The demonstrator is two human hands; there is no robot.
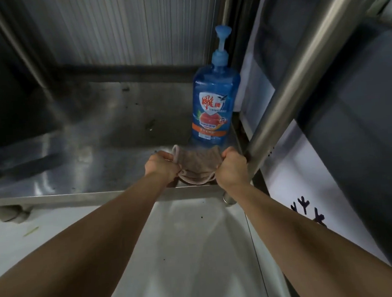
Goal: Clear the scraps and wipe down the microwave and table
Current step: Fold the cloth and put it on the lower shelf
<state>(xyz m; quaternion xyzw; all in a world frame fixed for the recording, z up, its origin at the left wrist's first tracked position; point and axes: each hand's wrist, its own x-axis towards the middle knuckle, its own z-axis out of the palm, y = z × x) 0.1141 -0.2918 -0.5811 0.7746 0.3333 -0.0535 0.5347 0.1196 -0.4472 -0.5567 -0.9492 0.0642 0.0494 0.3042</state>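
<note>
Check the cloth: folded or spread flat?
Folded and bunched: the cloth sags in layers between the left hand and right hand, each gripping one end.

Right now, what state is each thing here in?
Cloth: bunched, gripped at both ends over the shelf's front edge.
Left hand: gripping the cloth.
Right hand: gripping the cloth.
Soap bottle: upright, pump on.
Shelf: speckled with dark bits.

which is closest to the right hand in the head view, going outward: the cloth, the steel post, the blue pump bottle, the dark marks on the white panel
From the right hand:
1. Cloth: gripped in it, stretched across to the left hand.
2. Steel post: just to its right, beside the knuckles; contact unclear.
3. Blue pump bottle: standing behind the cloth on the steel shelf.
4. Dark marks: lower right on the white panel, farthest.
</note>
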